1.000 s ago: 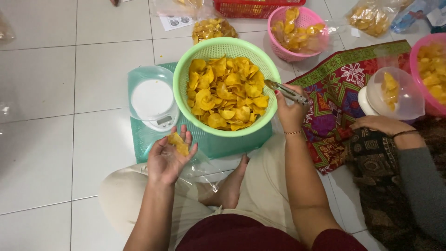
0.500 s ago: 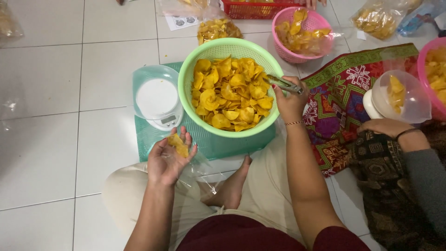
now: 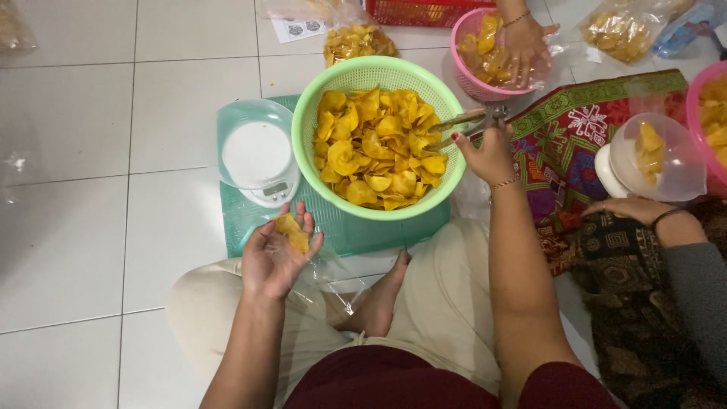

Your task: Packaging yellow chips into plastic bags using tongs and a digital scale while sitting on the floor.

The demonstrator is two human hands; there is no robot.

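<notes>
Both hands are busy: her left hand (image 3: 274, 254), below the green basket (image 3: 303, 151), lies open, cradling chips (image 3: 291, 232) over a clear bag (image 3: 327, 266); her right hand (image 3: 491, 151), at the basket's right rim, grips metal tongs (image 3: 463, 126). Those chips look light and brittle, best pinched gently at the edges.

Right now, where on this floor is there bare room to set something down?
The white tiles left of the kitchen scale lie open, bordered by the left hand below. It is crowded on the right: green basket, right hand with tongs, pink basket, patterned cloth.
</notes>
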